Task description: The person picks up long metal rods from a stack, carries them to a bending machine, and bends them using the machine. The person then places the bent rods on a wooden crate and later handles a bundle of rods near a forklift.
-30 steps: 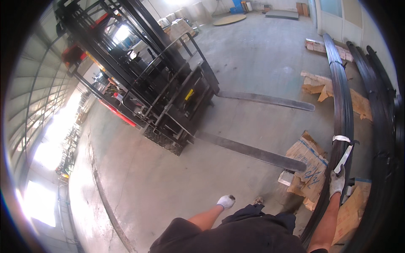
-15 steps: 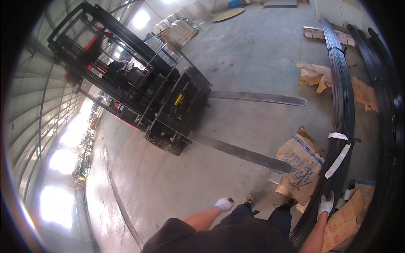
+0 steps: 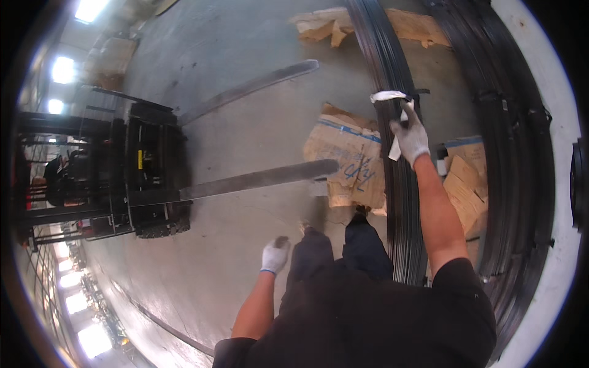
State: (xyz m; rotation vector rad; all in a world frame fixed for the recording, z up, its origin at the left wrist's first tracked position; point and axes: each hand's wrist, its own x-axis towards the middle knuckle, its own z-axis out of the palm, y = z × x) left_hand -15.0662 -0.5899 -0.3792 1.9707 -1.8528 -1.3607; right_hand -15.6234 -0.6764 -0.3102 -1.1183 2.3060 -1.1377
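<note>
My right hand (image 3: 411, 134), in a white glove with grey fingers, reaches over a long bundle of thin dark rods (image 3: 403, 202). Its thumb and fingers are apart, touching or just above a white strip (image 3: 395, 149) that hangs from the white band (image 3: 386, 95) tied round the bundle. The hand covers part of that strip. My left hand (image 3: 275, 256), gloved the same way, hangs over the floor beside my legs. Its fingers are curled in and nothing shows in them.
A forklift (image 3: 153, 165) stands at the left, its two forks (image 3: 264, 179) pointing toward the bundle. Torn brown cardboard (image 3: 350, 162) lies beside my feet, with more cardboard (image 3: 467, 184) right of the bundle. Further dark bundles (image 3: 500, 159) run along the right beside a pale wall (image 3: 555, 202).
My right hand has moved farther up the bundle to the white strip. The view has turned right, so the forklift sits farther left. My left hand still hangs at my side.
</note>
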